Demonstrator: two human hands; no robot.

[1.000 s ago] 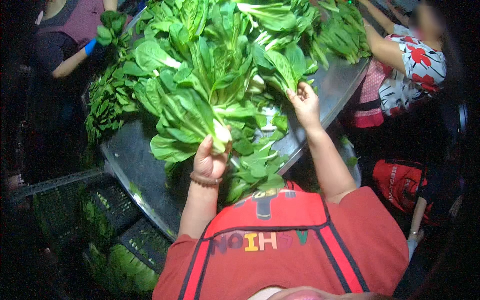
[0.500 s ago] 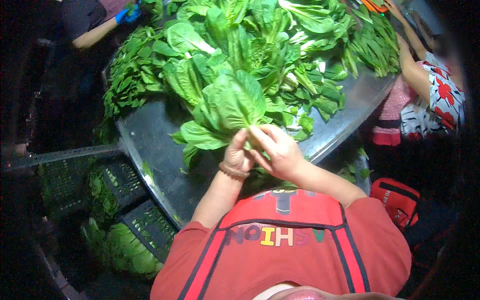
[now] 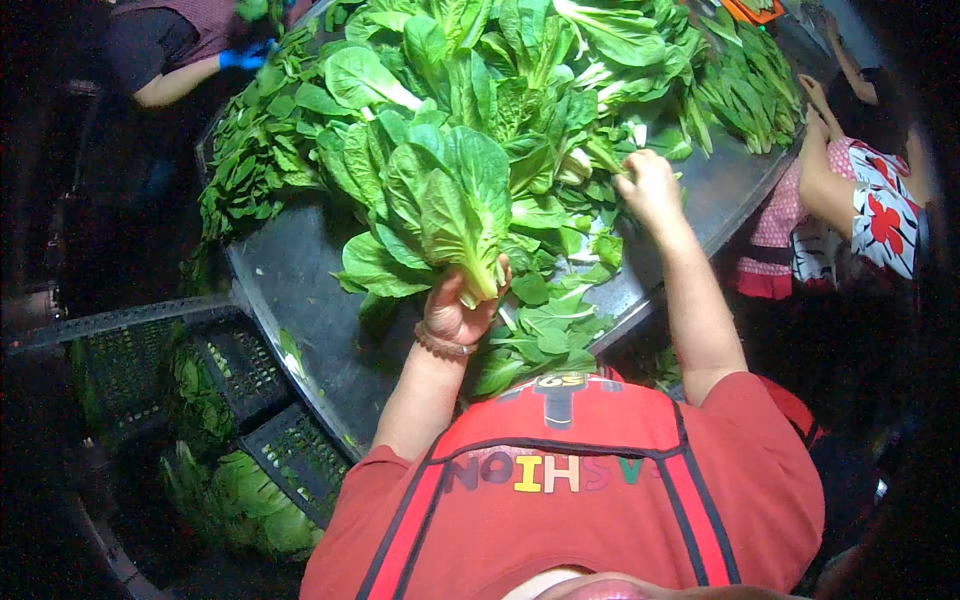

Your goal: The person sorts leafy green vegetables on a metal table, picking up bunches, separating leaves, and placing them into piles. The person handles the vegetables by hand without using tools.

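My left hand (image 3: 460, 312) is wrapped around the pale stem ends of a bunch of leafy greens (image 3: 455, 215), its broad leaves pointing away from me over the metal table (image 3: 290, 260). To the right, my right hand (image 3: 652, 188) is at the edge of a large pile of leafy greens (image 3: 520, 90), fingers curled down beside some stalks. What lies between those fingers is hidden. Loose leaves (image 3: 550, 335) lie on the table near my body, right of my left hand.
Black plastic crates (image 3: 290, 460) with greens stand at lower left, next to a pale green leafy heap (image 3: 260, 505). Another person's blue-gloved hand (image 3: 243, 60) is at upper left. A person in a floral sleeve (image 3: 885, 215) is at the right, near bundled thin greens (image 3: 750, 95).
My right hand has left the bunch and reached right and away to the pile. The left hand keeps the bunch, now tilted with its stem ends showing. The person at right has lowered their arms.
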